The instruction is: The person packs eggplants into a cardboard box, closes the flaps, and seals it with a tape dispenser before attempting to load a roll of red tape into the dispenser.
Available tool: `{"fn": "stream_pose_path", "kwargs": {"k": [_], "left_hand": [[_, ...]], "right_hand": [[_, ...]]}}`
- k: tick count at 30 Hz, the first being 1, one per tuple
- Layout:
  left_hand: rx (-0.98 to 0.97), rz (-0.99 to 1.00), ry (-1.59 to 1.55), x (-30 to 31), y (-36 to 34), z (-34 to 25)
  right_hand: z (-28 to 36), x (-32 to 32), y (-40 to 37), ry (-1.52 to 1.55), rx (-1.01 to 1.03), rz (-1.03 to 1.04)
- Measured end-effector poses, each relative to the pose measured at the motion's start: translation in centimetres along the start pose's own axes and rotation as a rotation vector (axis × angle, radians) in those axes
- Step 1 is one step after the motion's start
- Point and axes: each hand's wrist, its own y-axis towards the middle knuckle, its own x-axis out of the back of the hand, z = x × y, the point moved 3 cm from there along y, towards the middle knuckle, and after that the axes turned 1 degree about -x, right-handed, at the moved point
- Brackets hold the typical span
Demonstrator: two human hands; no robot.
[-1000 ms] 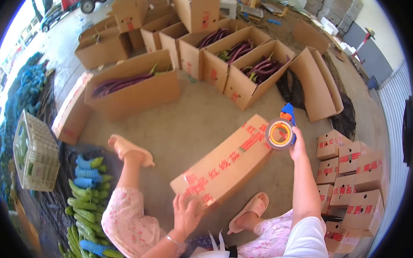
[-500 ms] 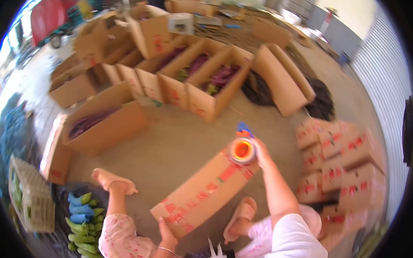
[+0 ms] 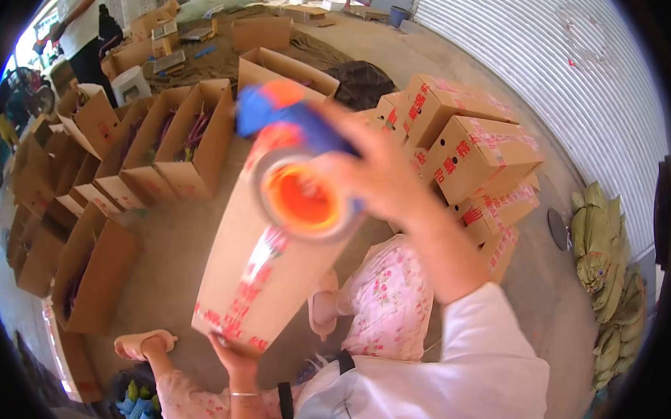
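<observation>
A long cardboard box [image 3: 233,280] with red printing is tilted up in front of me, and a strip of shiny tape runs along its face. My left hand [image 3: 234,356] grips the near end of this box from below. In my right hand [image 3: 377,167] is a blue and orange tape dispenser [image 3: 305,201], its fingers closed round the body. The dispenser's tape roll has an orange core and overlaps the far end of the box in this view. Motion blurs the right hand and the dispenser.
Open cartons [image 3: 194,142], some with purple produce, stand in a row at left. Taped cartons [image 3: 485,156] are stacked at right. Green bundles [image 3: 597,237] lie by the shutter wall [image 3: 518,61]. A person [image 3: 83,38] stands at back left.
My view has turned right. The box has swung more upright and closer to me, still in my left hand. The tape dispenser has risen towards the camera, and a person has appeared at back left.
</observation>
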Motion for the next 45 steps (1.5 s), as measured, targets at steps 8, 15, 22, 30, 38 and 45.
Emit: {"fn": "stream_pose_path", "kwargs": {"k": [8,15,22,30,38,45], "left_hand": [[-0.031,0.691,0.393,-36.2,-1.5,2.5],[-0.317,1.378,1.163,-43.4,-4.1,10.9],[-0.233,0.879,1.901,-23.0,8.8,3.2],[-0.288,0.291,2.145,-16.5,17.2,-8.6],[-0.659,-0.072,2.424,-23.2,34.6,-12.0],[-0.445,-0.125,2.454,-25.6,47.9,-10.0]], "right_hand": [[5.6,35.1,4.5,-0.046,0.252,-0.730],[-10.9,41.4,1.3,0.082,0.065,-0.675],[-13.4,14.1,-5.7,0.306,-0.048,-0.241],[-6.9,-7.6,-4.5,-0.278,0.180,0.481],[-8.2,-10.1,-2.7,-0.356,-0.019,0.893],[-11.0,-9.9,0.7,-0.310,-0.127,0.924]]}}
